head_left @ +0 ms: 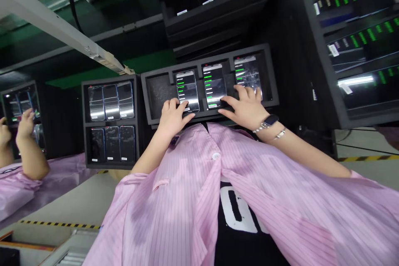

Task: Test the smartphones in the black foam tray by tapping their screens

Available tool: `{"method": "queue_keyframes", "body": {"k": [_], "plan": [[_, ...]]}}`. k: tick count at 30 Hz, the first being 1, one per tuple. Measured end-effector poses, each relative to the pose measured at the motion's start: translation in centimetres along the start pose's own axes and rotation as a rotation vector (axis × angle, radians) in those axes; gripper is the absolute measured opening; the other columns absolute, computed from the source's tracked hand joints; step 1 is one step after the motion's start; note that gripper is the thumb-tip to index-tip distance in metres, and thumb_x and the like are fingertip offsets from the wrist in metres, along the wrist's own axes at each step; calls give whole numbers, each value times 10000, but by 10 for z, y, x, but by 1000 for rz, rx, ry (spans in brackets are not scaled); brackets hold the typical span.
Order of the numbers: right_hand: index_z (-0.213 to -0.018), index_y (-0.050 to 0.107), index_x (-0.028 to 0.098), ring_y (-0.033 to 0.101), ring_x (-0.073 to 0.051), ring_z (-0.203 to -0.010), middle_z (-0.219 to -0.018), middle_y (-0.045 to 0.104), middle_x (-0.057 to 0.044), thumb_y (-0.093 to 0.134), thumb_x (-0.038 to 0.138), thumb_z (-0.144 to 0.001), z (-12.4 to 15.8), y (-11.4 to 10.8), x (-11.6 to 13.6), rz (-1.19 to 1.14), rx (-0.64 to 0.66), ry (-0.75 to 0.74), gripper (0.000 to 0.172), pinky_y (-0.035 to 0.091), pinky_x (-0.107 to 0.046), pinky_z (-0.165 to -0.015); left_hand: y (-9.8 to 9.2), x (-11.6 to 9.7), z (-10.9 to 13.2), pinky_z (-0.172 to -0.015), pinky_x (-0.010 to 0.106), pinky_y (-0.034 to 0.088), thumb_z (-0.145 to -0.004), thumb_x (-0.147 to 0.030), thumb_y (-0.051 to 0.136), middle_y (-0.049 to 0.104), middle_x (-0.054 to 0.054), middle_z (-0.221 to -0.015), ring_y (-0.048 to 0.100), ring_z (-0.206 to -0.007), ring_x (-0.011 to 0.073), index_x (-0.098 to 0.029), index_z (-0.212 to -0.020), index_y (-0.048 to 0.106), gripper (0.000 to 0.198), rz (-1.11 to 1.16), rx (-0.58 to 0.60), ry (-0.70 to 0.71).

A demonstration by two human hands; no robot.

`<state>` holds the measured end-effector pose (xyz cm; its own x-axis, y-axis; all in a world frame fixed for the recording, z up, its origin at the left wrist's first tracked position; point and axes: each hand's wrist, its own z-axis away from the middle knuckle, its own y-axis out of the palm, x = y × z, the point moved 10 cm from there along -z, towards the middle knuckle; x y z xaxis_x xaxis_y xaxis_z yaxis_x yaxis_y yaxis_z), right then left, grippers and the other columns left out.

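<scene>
Three lit smartphones lie in the slots of a dark foam tray [160, 91] in front of me, with lines of white and green text on their screens. My left hand [173, 118] rests at the lower left of the left phone [187, 85], fingers apart, a fingertip near its screen. Over the gap between the middle phone [215, 83] and the right phone [247, 68] is my right hand [246, 108]. Its fingers are spread; one reaches the middle phone's lower right edge, others cover the right phone's lower part. Neither hand grips anything.
A foam tray [110, 123] with several dark-screened phones stands to the left. Farther left, a co-worker's hands [25, 126] are over another tray. Stacked trays [218, 16] rise behind mine. A tray [368, 112] of lit phones is at right. A white beam [62, 27] slants overhead.
</scene>
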<state>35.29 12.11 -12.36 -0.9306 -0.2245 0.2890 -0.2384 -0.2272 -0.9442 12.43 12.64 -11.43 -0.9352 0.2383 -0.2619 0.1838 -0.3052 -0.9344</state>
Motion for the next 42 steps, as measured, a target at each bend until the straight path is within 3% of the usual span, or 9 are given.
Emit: {"method": "queue_keyframes", "body": {"k": [5, 8, 14, 19, 24, 28, 33, 38, 42], "plan": [[-1362, 670, 244, 354, -544, -1415, -1626, 349, -198, 516, 696, -959, -56, -4, -24, -57, -135, 96, 624, 146, -879, -1103, -7, 24, -57, -1112, 566, 424, -955, -612, 608, 533, 180, -1351, 473, -1266, 397, -267, -1463, 619, 615, 8, -131, -52], [-1356, 665, 217, 349, -556, -1420, -1637, 328, -210, 523, 693, -959, -73, -7, -31, -75, -146, 115, 637, 120, -894, -1094, -13, 34, -74, -1087, 577, 436, -952, -644, 591, 536, 181, -1333, 480, -1250, 401, -287, -1436, 643, 604, 59, -180, -72], [-1451, 565, 231, 261, -484, -1527, -1664, 336, -172, 501, 654, -986, -33, -34, 0, -71, -272, -82, 631, 136, -784, -1206, -27, 18, -31, -1168, 553, 368, -954, -768, 459, 503, 172, -1401, 433, -1326, 366, -274, -1539, 516, 768, 131, -323, 59], [-1485, 497, 185, 345, -416, -1515, -1559, 507, -173, 450, 592, -1021, -5, -19, 20, -132, -229, -211, 618, 119, -740, -1244, -11, 20, -2, -1189, 523, 367, -958, -762, 461, 506, 189, -1484, 439, -1371, 362, -193, -1556, 469, 825, 136, -278, 43], [-1470, 507, 134, 361, -404, -1509, -1556, 509, -196, 473, 565, -1014, -5, 11, 21, -147, -216, -214, 629, 173, -705, -1253, 9, 23, -1, -1193, 496, 361, -996, -688, 475, 579, 160, -1499, 483, -1375, 347, -158, -1531, 488, 754, 109, -239, 13], [-1468, 517, 128, 362, -385, -1514, -1568, 496, -199, 480, 573, -1014, -5, 19, 23, -105, -245, -223, 636, 207, -653, -1266, 12, 21, 1, -1182, 477, 360, -1016, -626, 493, 612, 126, -1493, 498, -1384, 335, -181, -1496, 535, 656, 69, -251, 3], [-1487, 507, 128, 363, -379, -1518, -1617, 443, -194, 473, 598, -1011, -6, 20, 24, -67, -268, -217, 670, 227, -641, -1264, 9, 20, 2, -1173, 453, 365, -1022, -576, 513, 625, 96, -1488, 516, -1371, 316, -216, -1441, 594, 558, 53, -273, 7], [-1518, 464, 84, 393, -357, -1505, -1557, 523, -194, 403, 597, -1038, -9, 19, 29, -72, -195, -220, 706, 180, -618, -1296, 7, 20, 1, -1153, 459, 377, -1022, -585, 501, 638, 95, -1470, 525, -1354, 318, -224, -1488, 564, 593, 48, -295, 13], [-1544, 429, 113, 358, -381, -1526, -1597, 462, -214, 424, 628, -1011, 0, 7, 4, -81, -207, -135, 741, 169, -657, -1282, 7, 21, 0, -1154, 492, 370, -1020, -593, 486, 635, 98, -1471, 518, -1356, 342, -233, -1408, 640, 551, 58, -287, 16]]}}
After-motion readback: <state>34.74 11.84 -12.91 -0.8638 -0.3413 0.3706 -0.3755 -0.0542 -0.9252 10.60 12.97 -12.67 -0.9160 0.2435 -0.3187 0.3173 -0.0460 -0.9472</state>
